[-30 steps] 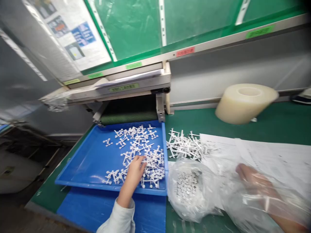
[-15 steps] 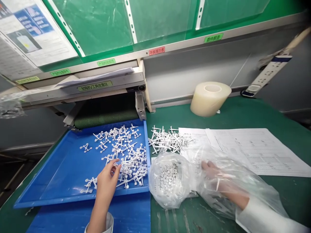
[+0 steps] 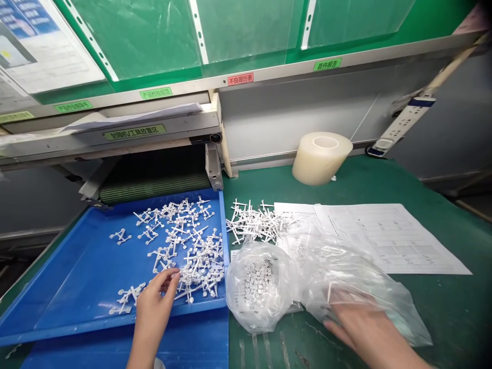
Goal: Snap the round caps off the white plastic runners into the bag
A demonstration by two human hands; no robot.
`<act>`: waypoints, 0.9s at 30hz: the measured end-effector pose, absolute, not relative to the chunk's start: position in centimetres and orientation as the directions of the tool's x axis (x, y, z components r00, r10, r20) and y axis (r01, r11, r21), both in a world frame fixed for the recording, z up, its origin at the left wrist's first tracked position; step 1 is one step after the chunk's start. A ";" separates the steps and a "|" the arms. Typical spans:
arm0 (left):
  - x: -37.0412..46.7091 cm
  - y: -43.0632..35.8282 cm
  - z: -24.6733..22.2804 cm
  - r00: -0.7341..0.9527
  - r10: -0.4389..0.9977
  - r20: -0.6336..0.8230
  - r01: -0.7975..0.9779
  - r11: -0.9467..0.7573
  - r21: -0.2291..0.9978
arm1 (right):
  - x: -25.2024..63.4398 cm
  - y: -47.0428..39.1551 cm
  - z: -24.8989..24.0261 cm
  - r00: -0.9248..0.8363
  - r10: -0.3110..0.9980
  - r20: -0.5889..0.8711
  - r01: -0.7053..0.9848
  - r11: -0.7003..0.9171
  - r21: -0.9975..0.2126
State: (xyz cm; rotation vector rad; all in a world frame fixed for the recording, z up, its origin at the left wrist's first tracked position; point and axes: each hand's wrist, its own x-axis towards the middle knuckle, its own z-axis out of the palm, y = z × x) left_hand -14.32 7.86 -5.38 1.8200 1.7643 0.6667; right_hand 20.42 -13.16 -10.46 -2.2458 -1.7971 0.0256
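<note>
My left hand (image 3: 156, 297) is over the near side of a blue tray (image 3: 77, 287). Its thumb and fingertips come together at a heap of small white plastic branched parts (image 3: 202, 266); whatever lies between them is too small to make out. To the right, my right hand (image 3: 365, 323) is at the loose, clear end of a plastic bag (image 3: 346, 261). Its fingers are stretched out, partly behind the film and blurred, with the thumb apart. The bag's rounded end (image 3: 259, 287) lies beside the tray and holds many small white round pieces.
Thin white sticks (image 3: 255, 223) lie piled behind the bag. Printed sheets (image 3: 388, 236) spread to the right. A roll of clear film (image 3: 323, 159) stands at the back. A conveyor end (image 3: 154, 179) overhangs the tray's far side, and a power strip (image 3: 403, 125) hangs at right.
My right hand has come back toward me and down, out from deeper under the film. My left thumb and fingers have drawn closer together over the parts. The view has shifted slightly.
</note>
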 end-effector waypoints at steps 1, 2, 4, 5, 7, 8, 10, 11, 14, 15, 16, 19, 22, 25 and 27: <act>-14.3 7.7 -5.4 -0.017 0.999 -0.032 0.704 0.034 0.709 | 19.9 -13.6 -10.8 0.190 0.975 0.116 0.972 -0.170 -0.164; -14.2 7.5 -5.4 -0.051 0.997 -0.050 0.667 0.071 0.742 | 19.6 -13.8 -11.0 0.161 0.984 0.078 0.981 -0.151 -0.121; -14.1 7.4 -5.0 -0.085 0.994 -0.067 0.614 0.105 0.782 | 19.5 -13.2 -10.9 0.135 0.991 0.023 0.989 -0.134 -0.059; -14.1 7.3 -4.7 -0.094 0.994 -0.065 0.599 0.108 0.793 | 19.8 -12.6 -10.5 0.131 0.991 0.010 0.990 -0.130 -0.045; -14.0 7.2 -4.0 -0.112 0.992 -0.057 0.563 0.111 0.819 | 20.5 -11.0 -9.3 0.131 0.991 -0.001 0.990 -0.131 -0.055; -14.0 7.1 -3.7 -0.117 0.992 -0.055 0.539 0.110 0.835 | 21.0 -10.1 -8.5 0.133 0.991 -0.006 0.989 -0.133 -0.069; -13.7 6.8 -3.1 -0.097 0.994 -0.053 0.507 0.095 0.857 | 21.7 -8.3 -6.9 0.141 0.990 -0.021 0.984 -0.142 -0.110; -13.5 6.7 -2.9 -0.075 0.996 -0.049 0.501 0.080 0.862 | 21.9 -7.4 -6.2 0.146 0.989 -0.029 0.981 -0.149 -0.128; -12.5 5.8 -2.3 -0.028 1.000 0.010 0.525 0.006 0.851 | 21.9 -5.3 -4.8 0.161 0.986 -0.038 0.974 -0.165 -0.154; -12.1 5.4 -2.0 -0.026 0.999 0.037 0.527 -0.018 0.850 | 21.7 -4.9 -4.6 0.160 0.986 -0.036 0.973 -0.164 -0.161; -11.6 4.9 -1.8 -0.029 0.998 0.058 0.514 -0.035 0.857 | 21.4 -4.5 -4.5 0.155 0.987 -0.033 0.972 -0.158 -0.171; -10.2 3.4 -0.7 -0.047 0.998 0.047 0.388 -0.025 0.921 | 20.0 -4.5 -4.5 0.126 0.992 -0.016 0.973 -0.127 -0.194; -9.1 2.1 0.2 -0.061 0.998 -0.025 0.224 0.038 0.974 | 18.3 -5.3 -4.0 0.106 0.993 0.053 0.975 -0.093 -0.203; -8.4 1.3 0.7 -0.029 0.990 -0.136 0.069 0.138 0.988 | 16.5 -6.0 -2.5 0.085 0.967 0.239 0.933 0.007 -0.359; -8.1 1.1 0.9 0.056 0.976 -0.210 -0.033 0.212 0.977 | 15.4 -6.0 -1.0 0.080 0.968 0.237 0.829 0.068 -0.555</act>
